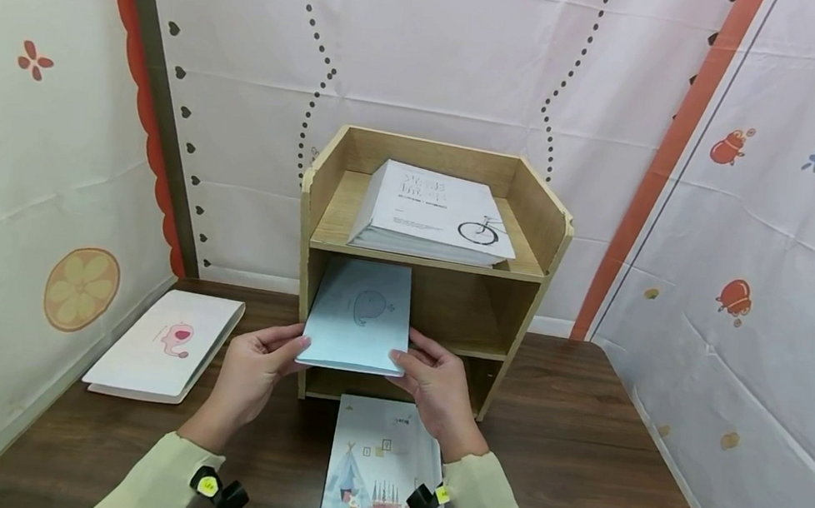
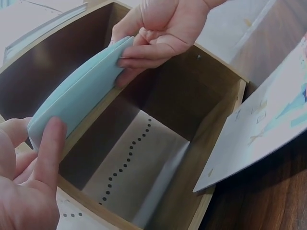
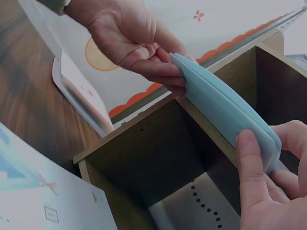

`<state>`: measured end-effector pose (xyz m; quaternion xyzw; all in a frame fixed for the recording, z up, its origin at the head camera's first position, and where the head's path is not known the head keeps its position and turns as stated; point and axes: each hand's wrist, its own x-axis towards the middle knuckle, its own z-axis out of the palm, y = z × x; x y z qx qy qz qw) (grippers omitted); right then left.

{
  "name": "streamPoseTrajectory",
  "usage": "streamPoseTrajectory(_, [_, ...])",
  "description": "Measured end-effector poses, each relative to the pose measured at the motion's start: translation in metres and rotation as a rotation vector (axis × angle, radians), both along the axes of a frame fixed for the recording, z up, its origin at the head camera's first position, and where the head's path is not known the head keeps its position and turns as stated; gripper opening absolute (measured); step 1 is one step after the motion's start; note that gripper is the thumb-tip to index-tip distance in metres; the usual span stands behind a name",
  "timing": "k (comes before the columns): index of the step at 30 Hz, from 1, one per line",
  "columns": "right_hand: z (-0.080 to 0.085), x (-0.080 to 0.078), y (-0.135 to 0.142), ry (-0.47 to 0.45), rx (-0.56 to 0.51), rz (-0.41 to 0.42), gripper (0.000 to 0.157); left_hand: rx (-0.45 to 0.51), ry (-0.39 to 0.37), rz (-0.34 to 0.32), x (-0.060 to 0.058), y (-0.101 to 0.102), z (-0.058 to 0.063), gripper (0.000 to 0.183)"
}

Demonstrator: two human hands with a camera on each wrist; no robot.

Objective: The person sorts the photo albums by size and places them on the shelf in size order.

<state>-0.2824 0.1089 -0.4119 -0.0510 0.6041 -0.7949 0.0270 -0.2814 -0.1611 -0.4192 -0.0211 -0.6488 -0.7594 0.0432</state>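
evidently, in the head view, the left hand (image 1: 250, 379) and right hand (image 1: 441, 388) pinch the blue notebook (image 1: 353, 332) by its sides, partway into the wooden shelf (image 1: 544, 211). in the left wrist view, both grips are narrowed to its thickness; crooked pushing could jam it against the shelf's left wall. in the right wrist view, its spread covers could snag on the shelf's board if tilted.

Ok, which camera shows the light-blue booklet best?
The head view: the light-blue booklet shows nearly its whole upper cover there, drawing included, between left hand and right hand. Both wrist views catch it almost edge-on, fingers over its ends.
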Motion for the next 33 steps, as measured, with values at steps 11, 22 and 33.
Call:
streamPoseTrajectory(11, [-0.003, 0.003, 0.006, 0.089, 0.156, 0.027, 0.065, -0.194, 0.009, -0.007, 0.005, -0.005, -0.001, 0.056])
streamPoseTrajectory(22, [-0.006, 0.008, 0.014, 0.157, 0.375, 0.039, 0.073, -0.292, 0.044, -0.055, 0.011, -0.01, -0.001, 0.066])
streamPoseTrajectory(33, [-0.007, 0.007, 0.014, 0.193, 0.419, -0.016, 0.063, -0.378, 0.083, -0.053, 0.008, -0.012, -0.003, 0.067])
